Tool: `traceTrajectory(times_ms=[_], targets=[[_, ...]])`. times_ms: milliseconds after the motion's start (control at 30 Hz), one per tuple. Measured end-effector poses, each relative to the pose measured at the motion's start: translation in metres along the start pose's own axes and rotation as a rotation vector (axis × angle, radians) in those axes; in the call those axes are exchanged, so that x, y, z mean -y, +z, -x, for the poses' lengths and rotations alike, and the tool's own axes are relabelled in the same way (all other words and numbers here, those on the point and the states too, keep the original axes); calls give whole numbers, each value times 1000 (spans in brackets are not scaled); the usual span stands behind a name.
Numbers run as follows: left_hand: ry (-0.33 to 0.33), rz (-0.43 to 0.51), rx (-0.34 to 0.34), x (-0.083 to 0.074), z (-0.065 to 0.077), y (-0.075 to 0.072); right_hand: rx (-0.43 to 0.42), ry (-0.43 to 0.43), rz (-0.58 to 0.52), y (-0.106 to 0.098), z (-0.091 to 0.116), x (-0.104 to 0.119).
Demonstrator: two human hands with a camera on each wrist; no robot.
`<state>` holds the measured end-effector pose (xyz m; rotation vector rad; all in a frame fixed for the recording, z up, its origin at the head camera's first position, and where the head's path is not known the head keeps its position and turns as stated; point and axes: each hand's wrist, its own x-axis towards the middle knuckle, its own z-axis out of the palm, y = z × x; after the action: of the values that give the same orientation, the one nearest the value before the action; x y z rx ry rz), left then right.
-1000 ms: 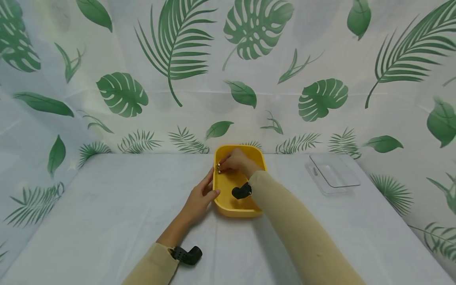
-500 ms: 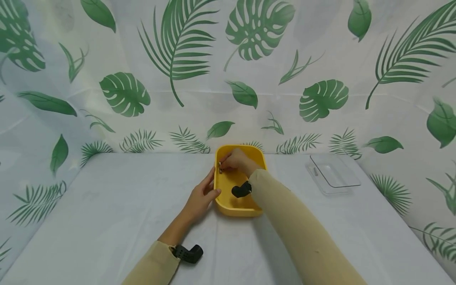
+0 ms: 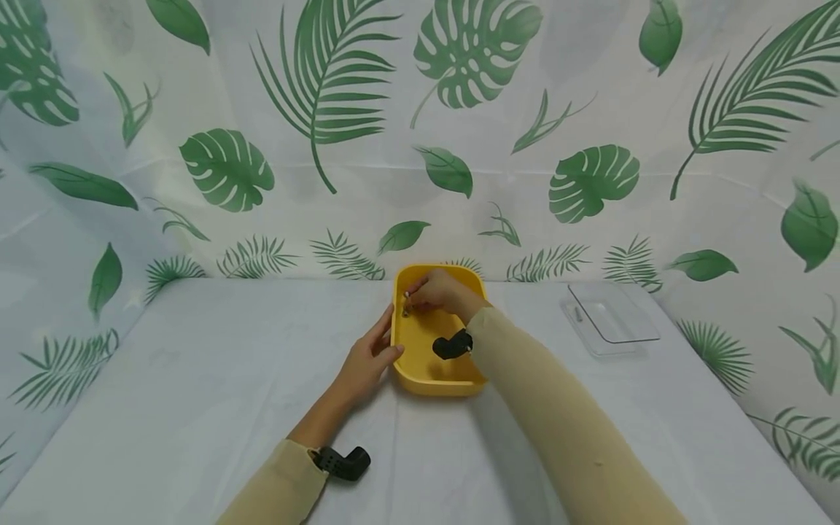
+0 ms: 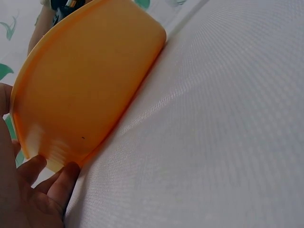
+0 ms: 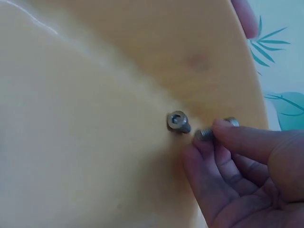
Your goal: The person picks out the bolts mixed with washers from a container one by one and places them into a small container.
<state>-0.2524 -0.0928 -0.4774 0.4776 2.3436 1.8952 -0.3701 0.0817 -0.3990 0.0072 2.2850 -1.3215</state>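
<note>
A yellow plastic tray (image 3: pixel 420 361) with raised walls lies on the white cloth. My left hand (image 3: pixel 361 364) holds its left side, thumb at the rim and fingers (image 4: pixel 64 183) against the outer wall. Inside, near the left wall, my right hand (image 3: pixel 442 292) pinches a small metal bolt (image 5: pixel 204 134) between thumb and fingertips; its threaded end shows, and the thumb covers its middle. Just beside those fingertips, a second bolt (image 5: pixel 177 121) rests on the tray floor with its hex socket facing the camera.
At the right of the table stands a clear plastic box (image 3: pixel 610 321), a small piece visible at its left side. A leaf-printed curtain (image 3: pixel 367 168) hangs along the back edge. Both wrists carry black camera mounts (image 3: pixel 344 463).
My right hand has shifted slightly to the right inside the tray, and its bolt now shows apart from the one on the tray floor. The left hand keeps its hold.
</note>
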Motion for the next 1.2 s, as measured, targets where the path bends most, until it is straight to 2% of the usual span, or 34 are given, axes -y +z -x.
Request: traceTrajectory(times_ms=[133,267,500,667,967,1200], targets=[[14,-2,4,1,-1,-1,52,-4,-18,-6,2,0],[14,3,10,1,-2,-1,63,-7,-37,-11,8,0],[32,-10,13,0,-2,-1,17,-62,17,-18,24,1],[37,-7,5,-1,-2,-2,16,-94,4,-25,32,-2],[36,-34,-5,-1,-2,-3,-16,-91,7,-45,46,-10],[22,-22,0,0,1,-1,-51,-89,24,-71,63,-22]])
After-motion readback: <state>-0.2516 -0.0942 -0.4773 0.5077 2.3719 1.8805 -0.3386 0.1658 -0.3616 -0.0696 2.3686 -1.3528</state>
